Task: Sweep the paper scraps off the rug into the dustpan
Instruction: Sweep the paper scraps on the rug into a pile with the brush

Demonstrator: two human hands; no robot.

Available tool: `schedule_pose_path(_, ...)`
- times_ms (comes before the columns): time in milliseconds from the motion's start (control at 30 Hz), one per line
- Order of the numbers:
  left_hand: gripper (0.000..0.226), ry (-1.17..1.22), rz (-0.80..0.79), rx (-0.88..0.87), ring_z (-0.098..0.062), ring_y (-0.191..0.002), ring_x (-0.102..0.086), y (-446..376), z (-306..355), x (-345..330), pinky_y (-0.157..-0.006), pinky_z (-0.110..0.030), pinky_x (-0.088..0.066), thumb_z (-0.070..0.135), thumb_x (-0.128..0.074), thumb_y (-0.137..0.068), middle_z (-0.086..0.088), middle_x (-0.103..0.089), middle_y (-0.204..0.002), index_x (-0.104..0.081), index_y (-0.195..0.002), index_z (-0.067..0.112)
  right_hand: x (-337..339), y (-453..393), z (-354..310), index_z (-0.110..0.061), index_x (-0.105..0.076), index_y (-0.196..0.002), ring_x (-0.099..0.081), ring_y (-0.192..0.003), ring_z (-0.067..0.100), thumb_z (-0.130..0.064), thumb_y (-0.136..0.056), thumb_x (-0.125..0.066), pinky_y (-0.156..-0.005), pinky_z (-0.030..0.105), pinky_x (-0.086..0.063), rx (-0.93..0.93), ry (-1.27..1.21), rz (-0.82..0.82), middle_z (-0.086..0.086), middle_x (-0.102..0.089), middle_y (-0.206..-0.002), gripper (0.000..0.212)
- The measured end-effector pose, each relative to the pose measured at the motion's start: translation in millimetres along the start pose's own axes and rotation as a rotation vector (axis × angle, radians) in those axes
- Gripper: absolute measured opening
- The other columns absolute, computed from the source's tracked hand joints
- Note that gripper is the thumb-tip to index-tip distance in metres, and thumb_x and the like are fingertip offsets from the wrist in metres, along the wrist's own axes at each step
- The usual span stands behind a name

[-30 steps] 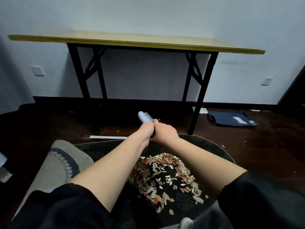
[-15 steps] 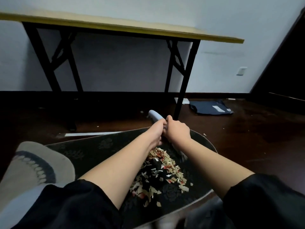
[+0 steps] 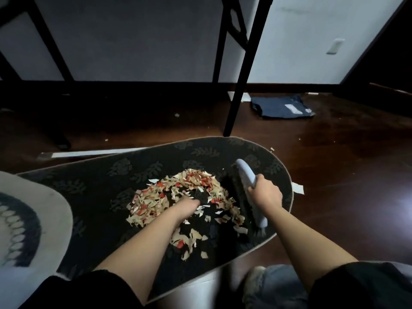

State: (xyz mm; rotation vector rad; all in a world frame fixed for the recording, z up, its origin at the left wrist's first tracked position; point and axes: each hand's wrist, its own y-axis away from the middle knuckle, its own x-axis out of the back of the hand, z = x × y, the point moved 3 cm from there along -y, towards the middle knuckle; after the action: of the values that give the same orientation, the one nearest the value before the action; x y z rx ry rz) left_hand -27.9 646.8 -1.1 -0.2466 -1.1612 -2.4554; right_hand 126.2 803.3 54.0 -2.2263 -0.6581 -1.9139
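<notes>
We reach both bare forearms forward and down from dark sleeves. Our left hand [image 3: 188, 205] lies low, fingers buried among the paper scraps [image 3: 178, 192] so their pose cannot be made out. Our right hand [image 3: 265, 195], apart to the right, has its fingers curled around the pale brush handle [image 3: 246, 175], knuckles up

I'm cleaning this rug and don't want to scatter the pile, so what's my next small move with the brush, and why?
Probably draw the brush, held by your right hand, leftward in a short stroke. It sits at the right edge of the paper scraps on the dark rug, and loose bits trail near it. Your left hand is in the pile. No dustpan is visible.
</notes>
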Motion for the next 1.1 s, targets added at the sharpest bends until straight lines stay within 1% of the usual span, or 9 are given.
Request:
schedule_pose_path(133,0.060,-0.028,0.054,0.165,-0.033,-0.133,-0.041,-33.0,-61.4,4.1,-0.108,-0.032,-0.037,0.028,-0.045,-0.097,-0.017,-0.039,-0.147,-0.025,-0.147,0.000,-34.6,-5.5,19.6,-0.009,-0.045,-0.118,-0.061,-0.094,0.036,-0.031,-0.093,-0.051,-0.074,0.040,-0.051,-0.127,-0.056,-0.072,0.014,-0.062,-0.107,0.033)
schedule_pose_path(267,0.062,0.014,0.154,0.346,-0.033,-0.118,-0.051,-51.3,-113.8,6.3,-0.093,-0.035,-0.046,0.028,-0.052,-0.091,-0.020,-0.045,-0.137,-0.030,-0.142,0.002,-63.4,-5.3,32.0,-0.008,-0.044,-0.117,-0.061,-0.093,0.037,-0.025,-0.091,-0.053,-0.068,0.037,-0.045,-0.241,-0.079,-0.071,0.015,-0.063,-0.104,0.033)
schedule_pose_path(400,0.065,-0.060,0.155,0.493,-0.030,-0.123,-0.049,-65.7,-158.0,13.2,-0.096,-0.030,-0.045,0.032,-0.055,-0.089,-0.020,-0.044,-0.138,-0.037,-0.140,-0.003,-79.9,-1.6,47.4,-0.007,-0.043,-0.114,-0.060,-0.098,0.041,-0.022,-0.090,-0.053,-0.075,0.041,-0.045,-0.375,-0.136,-0.020,0.020,-0.063,-0.107,0.030)
schedule_pose_path(500,0.065,-0.111,0.087,0.504,-0.031,-0.128,-0.047,-72.3,-175.3,12.2,-0.106,-0.033,-0.041,0.039,-0.053,-0.091,-0.019,-0.043,-0.143,-0.041,-0.141,0.000,-90.7,2.9,50.8,-0.007,-0.043,-0.115,-0.060,-0.097,0.041,-0.021,-0.090,-0.053,-0.077,0.041,-0.046,-0.399,-0.143,-0.045,0.020,-0.063,-0.107,0.030)
schedule_pose_path(600,0.058,-0.106,0.004,0.488,-0.030,-0.139,-0.034,-79.2,-180.4,4.1,-0.113,-0.034,-0.031,0.030,-0.042,-0.100,-0.017,-0.031,-0.152,-0.029,-0.149,0.003,-101.3,3.5,32.8,-0.010,-0.044,-0.119,-0.061,-0.098,0.039,-0.026,-0.089,-0.054,-0.076,0.039,-0.046,-0.284,-0.082,-0.119,0.017,-0.063,-0.108,0.035)
schedule_pose_path(700,0.061,-0.058,-0.022,0.475,-0.031,-0.142,-0.029,-82.4,-181.1,-1.8,-0.115,-0.033,-0.029,0.028,-0.040,-0.101,-0.018,-0.024,-0.155,-0.018,-0.151,0.001,-112.5,4.4,7.8,-0.013,-0.044,-0.121,-0.062,-0.096,0.036,-0.030,-0.089,-0.054,-0.075,0.037,-0.048,-0.173,-0.074,-0.161,0.014,-0.064,-0.107,0.037)
schedule_pose_path(800,0.062,-0.005,-0.033,0.441,-0.033,-0.135,-0.040,-98.4,-194.1,-5.4,-0.113,-0.041,-0.035,0.036,-0.047,-0.096,-0.019,-0.036,-0.150,-0.034,-0.146,0.001,-114.6,4.6,-9.8,-0.014,-0.044,-0.124,-0.063,-0.091,0.034,-0.028,-0.090,-0.052,-0.069,0.035,-0.047,-0.115,-0.090,-0.157,0.012,-0.065,-0.104,0.038)
schedule_pose_path(900,0.056,0.007,-0.045,0.439,-0.032,-0.128,-0.049,-103.3,-196.5,-6.1,-0.110,-0.040,-0.039,0.037,-0.048,-0.096,-0.018,-0.047,-0.142,-0.047,-0.139,0.002,-104.7,1.9,-10.8,-0.014,-0.044,-0.125,-0.063,-0.089,0.034,-0.028,-0.090,-0.052,-0.068,0.036,-0.049,-0.124,-0.131,-0.109,0.012,-0.065,-0.103,0.038)
schedule_pose_path(1100,0.053,0.000,-0.040,0.447,-0.032,-0.129,-0.047,-93.9,-184.8,-5.1,-0.110,-0.039,-0.038,0.034,-0.045,-0.099,-0.019,-0.045,-0.143,-0.045,-0.139,0.000,-83.3,-3.3,18.3,-0.010,-0.045,-0.123,-0.062,-0.095,0.039,-0.027,-0.090,-0.052,-0.074,0.038,-0.046,-0.200,-0.087,-0.021,0.017,-0.064,-0.106,0.037)
